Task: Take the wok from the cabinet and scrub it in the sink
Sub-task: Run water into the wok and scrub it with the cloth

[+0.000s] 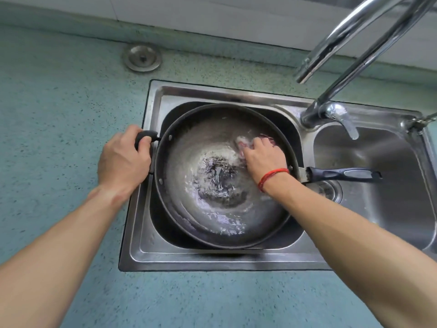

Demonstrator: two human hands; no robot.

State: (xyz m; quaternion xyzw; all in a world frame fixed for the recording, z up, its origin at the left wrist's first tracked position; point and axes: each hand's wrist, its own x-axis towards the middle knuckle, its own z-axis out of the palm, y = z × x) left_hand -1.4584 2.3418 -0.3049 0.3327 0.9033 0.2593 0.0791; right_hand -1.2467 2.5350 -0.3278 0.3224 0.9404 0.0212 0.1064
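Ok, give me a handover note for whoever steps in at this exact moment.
Left hand grips the wok's side handle.
Right hand holds a pad against the wok's inner wall, on its right side.
Wok sits in the sink's left basin, with suds pooled inside. Its long handle points over the right basin.
Done: wok is in the sink, scrubbing under way.
Left: scrub the rest of the inside, then probably rinse.
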